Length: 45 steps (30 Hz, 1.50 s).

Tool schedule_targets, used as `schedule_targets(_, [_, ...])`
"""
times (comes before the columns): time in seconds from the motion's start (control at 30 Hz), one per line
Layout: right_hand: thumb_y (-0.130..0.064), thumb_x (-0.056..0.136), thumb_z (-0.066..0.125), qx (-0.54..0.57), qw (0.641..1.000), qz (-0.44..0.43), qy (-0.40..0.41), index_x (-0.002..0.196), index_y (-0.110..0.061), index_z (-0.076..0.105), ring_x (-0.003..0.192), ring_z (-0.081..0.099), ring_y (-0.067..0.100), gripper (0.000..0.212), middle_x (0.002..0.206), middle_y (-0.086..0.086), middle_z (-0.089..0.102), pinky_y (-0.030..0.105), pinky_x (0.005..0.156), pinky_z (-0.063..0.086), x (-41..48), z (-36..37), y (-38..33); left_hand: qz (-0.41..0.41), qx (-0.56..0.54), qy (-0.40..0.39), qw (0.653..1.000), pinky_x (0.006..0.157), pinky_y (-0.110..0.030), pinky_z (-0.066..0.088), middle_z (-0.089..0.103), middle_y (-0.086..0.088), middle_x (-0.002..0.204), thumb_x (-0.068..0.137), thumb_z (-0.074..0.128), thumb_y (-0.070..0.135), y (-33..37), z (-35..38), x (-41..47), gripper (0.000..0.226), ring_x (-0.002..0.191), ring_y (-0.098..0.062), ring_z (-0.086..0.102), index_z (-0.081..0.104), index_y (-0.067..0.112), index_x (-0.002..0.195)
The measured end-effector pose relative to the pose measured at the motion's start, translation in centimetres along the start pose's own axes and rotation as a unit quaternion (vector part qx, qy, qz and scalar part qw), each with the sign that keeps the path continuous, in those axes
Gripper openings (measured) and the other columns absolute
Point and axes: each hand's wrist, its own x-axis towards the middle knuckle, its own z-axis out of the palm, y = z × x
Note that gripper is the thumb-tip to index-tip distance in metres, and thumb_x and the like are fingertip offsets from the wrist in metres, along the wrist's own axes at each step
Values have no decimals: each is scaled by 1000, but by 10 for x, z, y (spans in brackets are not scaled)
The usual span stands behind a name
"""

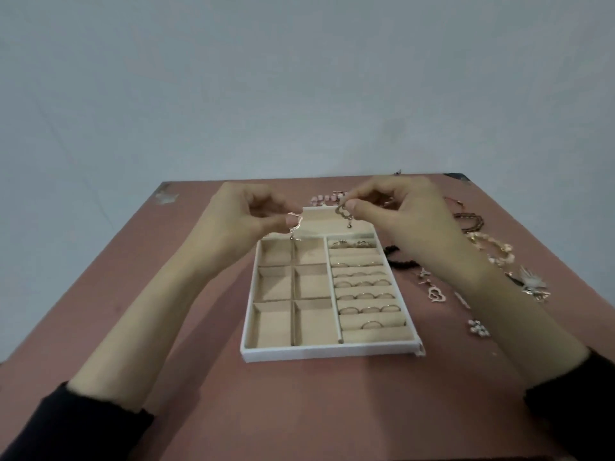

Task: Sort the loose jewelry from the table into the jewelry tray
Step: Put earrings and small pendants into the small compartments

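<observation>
Stretched from dark sleeves [76,427] across the pink worktop [186,394], with both hands raised over the far end of the jewelry tray [329,353]. Found rings [364,283] seated in most right-hand rows, six square compartments [274,284] bare, much loose jewelry [492,251] lying right of it. Pinched one dangling earring [294,224] between fingers [290,221] of the left hand [246,214], its match [342,212] in the right hand [399,207], neither yet placed.

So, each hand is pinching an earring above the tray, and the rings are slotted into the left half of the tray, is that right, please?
Not quite: the head view shows the rings in the right half of the tray, not the left. The left hand and right hand do each pinch an earring above the tray.
</observation>
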Motion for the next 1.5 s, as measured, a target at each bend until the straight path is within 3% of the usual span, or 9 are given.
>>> schedule_targets(0.13, [-14,81,67,-23,1000,-8,-9,76,-21,72,75,62,21,10,75,3,71,19,63,44,23,34,-4,-2,5,33,999,69,-18,53,72,-10,74,74,73,1,-19,-8,-5,13,66,-14,66,71,9,85])
schedule_targets(0.33, [-14,82,66,-25,1000,-7,16,78,-18,74,66,54,5,10,74,1,70,9,60,39,30,47,-1,22,50,50,997,72,-21,50,72,0,71,74,75,8,-34,-11,-2,16,69,-9,66,72,22,79])
schedule_targets(0.53, [-11,82,65,-60,998,-17,19,79,-16,75,64,50,1,11,73,2,69,7,60,37,27,47,0,20,93,-2,995,64,-4,42,72,9,66,76,73,9,-37,-14,-1,16,64,5,64,71,24,81])
schedule_targets(0.77, [-13,83,65,-80,997,-19,16,80,-17,74,61,48,1,10,74,3,68,5,57,37,26,50,1,30,161,-54,985,70,-10,49,71,7,71,77,70,9,-36,-9,-3,16,67,2,64,73,23,83])
schedule_targets(0.97, [-14,82,65,-84,996,-19,18,80,-19,74,64,50,3,11,76,3,69,6,59,38,25,50,2,57,218,-5,974,61,-3,37,61,24,58,76,69,14,-40,-8,0,13,68,6,56,72,26,78])
schedule_targets(1.03, [-14,82,65,-88,996,-21,15,80,-19,74,64,50,2,11,76,3,70,7,59,38,25,49,2,65,207,39,975,60,-4,36,60,23,61,78,67,16,-42,-10,2,11,72,-1,54,72,27,78])
schedule_targets(1.13, [-14,83,66,-83,996,-19,-6,80,-18,75,64,53,7,9,77,2,71,10,59,41,26,49,-1,54,171,106,978,60,-4,36,62,16,67,80,63,17,-49,-11,4,12,68,4,53,72,25,81])
schedule_targets(1.3, [-14,81,69,-92,993,-11,-71,79,-17,75,70,63,7,7,75,-4,72,10,64,44,32,55,-5,26,172,136,975,77,-32,51,70,10,81,80,55,19,-59,-13,7,20,81,-13,60,71,28,86])
schedule_targets(1.5, [-12,77,71,-182,967,-11,-177,75,-20,74,59,56,-3,9,66,-4,69,8,58,42,40,71,-13,26,170,137,976,83,-36,49,72,7,92,81,56,16,-59,-18,9,20,88,-16,61,72,24,90])
